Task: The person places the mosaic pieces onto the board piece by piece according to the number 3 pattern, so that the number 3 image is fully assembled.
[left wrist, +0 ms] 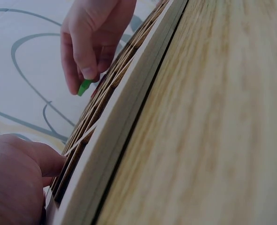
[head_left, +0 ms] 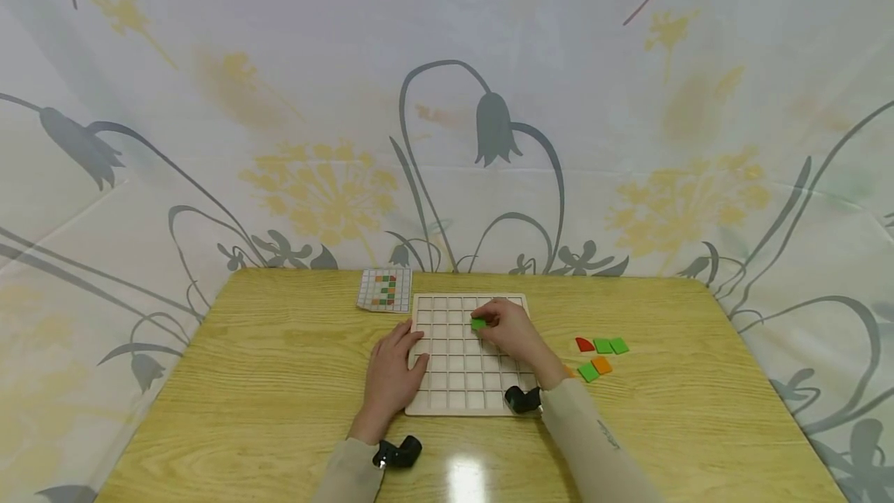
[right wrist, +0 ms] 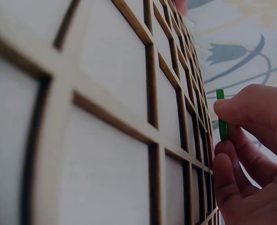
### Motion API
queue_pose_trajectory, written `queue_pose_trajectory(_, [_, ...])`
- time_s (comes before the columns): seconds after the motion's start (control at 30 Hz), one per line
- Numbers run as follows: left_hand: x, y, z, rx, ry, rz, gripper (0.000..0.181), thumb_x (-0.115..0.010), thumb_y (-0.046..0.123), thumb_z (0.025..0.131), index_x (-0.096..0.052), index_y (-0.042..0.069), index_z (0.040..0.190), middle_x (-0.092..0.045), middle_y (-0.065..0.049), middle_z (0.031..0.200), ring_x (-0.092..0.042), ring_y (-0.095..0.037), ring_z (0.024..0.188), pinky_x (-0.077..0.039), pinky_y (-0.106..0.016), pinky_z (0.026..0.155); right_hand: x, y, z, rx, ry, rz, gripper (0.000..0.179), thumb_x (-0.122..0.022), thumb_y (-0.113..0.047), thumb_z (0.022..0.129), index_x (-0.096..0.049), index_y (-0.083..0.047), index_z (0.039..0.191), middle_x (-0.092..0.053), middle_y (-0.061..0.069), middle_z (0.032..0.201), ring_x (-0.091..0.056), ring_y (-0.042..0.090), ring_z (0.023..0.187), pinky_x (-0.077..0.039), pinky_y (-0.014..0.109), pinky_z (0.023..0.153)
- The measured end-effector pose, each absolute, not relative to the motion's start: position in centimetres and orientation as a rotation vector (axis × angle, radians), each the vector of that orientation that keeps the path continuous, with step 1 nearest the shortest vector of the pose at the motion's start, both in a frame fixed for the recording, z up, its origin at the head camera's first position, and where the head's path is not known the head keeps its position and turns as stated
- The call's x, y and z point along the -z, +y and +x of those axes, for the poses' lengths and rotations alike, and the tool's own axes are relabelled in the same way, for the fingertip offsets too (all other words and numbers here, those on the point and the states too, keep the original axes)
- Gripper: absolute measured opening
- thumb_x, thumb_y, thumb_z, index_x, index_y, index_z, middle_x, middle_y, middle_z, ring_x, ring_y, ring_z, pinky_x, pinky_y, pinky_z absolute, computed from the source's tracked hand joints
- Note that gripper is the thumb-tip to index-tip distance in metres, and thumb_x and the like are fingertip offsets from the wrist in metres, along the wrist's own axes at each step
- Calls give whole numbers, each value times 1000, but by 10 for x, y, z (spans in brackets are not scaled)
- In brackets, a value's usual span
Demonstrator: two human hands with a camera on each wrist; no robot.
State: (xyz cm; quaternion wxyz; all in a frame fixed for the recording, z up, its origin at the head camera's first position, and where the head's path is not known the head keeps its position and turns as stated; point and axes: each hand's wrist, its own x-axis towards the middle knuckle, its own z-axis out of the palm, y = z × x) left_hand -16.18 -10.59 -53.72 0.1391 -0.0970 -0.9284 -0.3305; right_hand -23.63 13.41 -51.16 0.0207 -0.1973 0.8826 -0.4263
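Note:
A pale wooden grid board with square compartments lies on the table. My right hand pinches a small green square tile between thumb and fingers over the board's upper part. In the right wrist view the green tile stands on edge, close over the grid. A bit of red shows in the grid beyond it; in the head view the right hand covers that spot. My left hand rests along the board's left edge, fingers spread, its thumb over the rim.
A card printed with a coloured grid pattern lies behind the board's left corner. To the right lie a red quarter-round tile, green tiles and an orange tile; another orange piece is partly hidden by the right wrist.

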Motion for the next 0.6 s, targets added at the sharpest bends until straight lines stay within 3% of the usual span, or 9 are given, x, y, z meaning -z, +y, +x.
queue_pose_trajectory(0.23, [536, -106, -161, 961, -2679, -283, 34, -69, 18, 92, -68, 4, 122, -52, -17, 144, -44, -36, 136, -31, -58, 110, 510, 131, -243, 1290, 2787, -672, 23, -74, 0, 81, -76, -3, 105, -61, 1, 92, -54, 15, 78, -49, 31, 70])
queue_pose_trajectory(0.6, [537, -106, -162, 963, -2671, -286, 34, -69, 18, 92, -68, 3, 122, -52, -17, 144, -44, -36, 136, -32, -58, 109, 511, 122, -251, 1274, 2776, -581, 23, -71, -1, 86, -76, -7, 108, -61, 1, 97, -51, 15, 79, -46, 32, 70])
